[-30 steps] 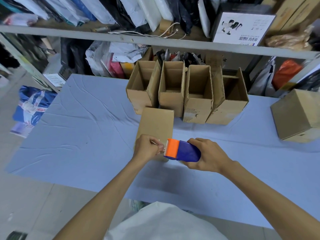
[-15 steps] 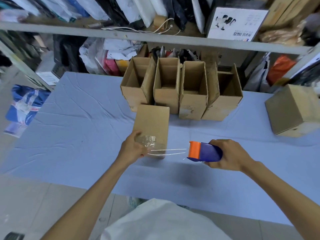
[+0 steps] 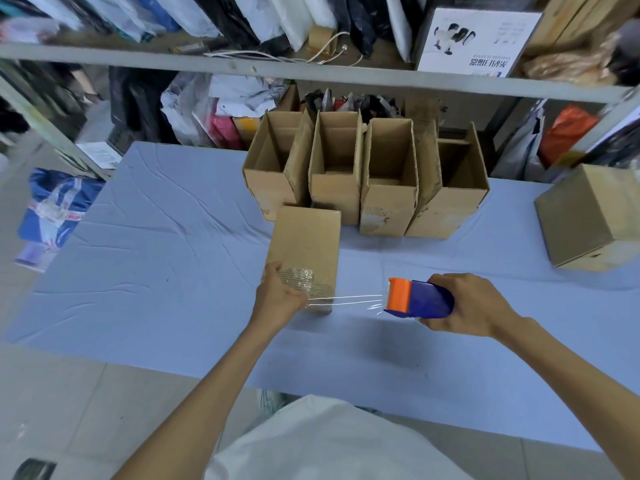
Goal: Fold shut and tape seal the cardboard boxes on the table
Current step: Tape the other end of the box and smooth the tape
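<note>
Head view: our left hand (image 3: 280,299) pinches the free end of the clear tape (image 3: 346,300) at the near end of the closed box (image 3: 306,244), which lies on the tabletop (image 3: 156,258) before 4 open boxes (image 3: 388,188). Our right hand (image 3: 474,306) grips the tape dispenser (image 3: 420,299), fingers curled round it. The closed box looks light and stiff (probably empty), so we would pin it from above; the clear tape seems thin, clingy.

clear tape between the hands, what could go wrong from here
1. The clear tape strip spans air between the left hand and the blue and orange tape dispenser in the right hand; it could twist or stick to itself.
2. It runs beside the closed brown cardboard box, not across it, so it may land crooked.
</note>
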`<state>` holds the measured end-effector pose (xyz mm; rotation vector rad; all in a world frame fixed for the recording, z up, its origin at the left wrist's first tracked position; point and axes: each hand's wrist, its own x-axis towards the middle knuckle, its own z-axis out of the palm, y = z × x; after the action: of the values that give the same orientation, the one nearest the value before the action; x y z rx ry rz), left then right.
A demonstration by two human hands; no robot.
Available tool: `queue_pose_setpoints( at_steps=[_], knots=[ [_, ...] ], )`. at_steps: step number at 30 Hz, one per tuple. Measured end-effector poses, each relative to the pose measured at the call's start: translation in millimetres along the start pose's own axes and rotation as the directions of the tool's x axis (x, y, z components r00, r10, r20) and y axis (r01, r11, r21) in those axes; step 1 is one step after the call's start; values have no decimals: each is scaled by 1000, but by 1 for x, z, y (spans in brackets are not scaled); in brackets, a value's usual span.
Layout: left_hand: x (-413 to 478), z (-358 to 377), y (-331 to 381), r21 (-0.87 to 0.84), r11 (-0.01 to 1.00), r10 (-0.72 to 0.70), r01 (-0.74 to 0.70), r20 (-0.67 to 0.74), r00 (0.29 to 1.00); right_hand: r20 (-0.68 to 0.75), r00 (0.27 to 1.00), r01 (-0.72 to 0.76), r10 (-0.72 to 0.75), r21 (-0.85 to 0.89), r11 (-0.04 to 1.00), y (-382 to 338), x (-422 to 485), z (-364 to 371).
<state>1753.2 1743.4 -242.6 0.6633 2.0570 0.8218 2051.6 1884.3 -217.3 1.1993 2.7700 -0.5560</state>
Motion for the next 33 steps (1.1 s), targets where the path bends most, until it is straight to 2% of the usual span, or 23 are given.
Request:
queue_pose_setpoints(
  at_steps=[10, 19, 26, 30, 33],
  knots=[
    [1, 11, 9, 118, 993, 17, -10, -56, 998, 12, 1000, 13, -13, -2, 1000, 3, -3, 0],
    [-4, 18, 13, 155, 987, 66, -50, -103, 992, 35, 999, 21, -21, 12, 1000, 3, -3, 3],
    [-2, 20, 16, 224, 974, 61, -27, -146, 987, 54, 998, 22, -22, 5, 1000, 4, -3, 9],
    [2, 20, 22, 260, 965, 38, -8, -107, 993, 66, 997, 37, -37, 4, 999, 4, -2, 11],
    [1, 20, 26, 221, 975, 29, -9, -86, 996, 60, 998, 21, -20, -16, 1000, 5, 0, 12]
  ],
)
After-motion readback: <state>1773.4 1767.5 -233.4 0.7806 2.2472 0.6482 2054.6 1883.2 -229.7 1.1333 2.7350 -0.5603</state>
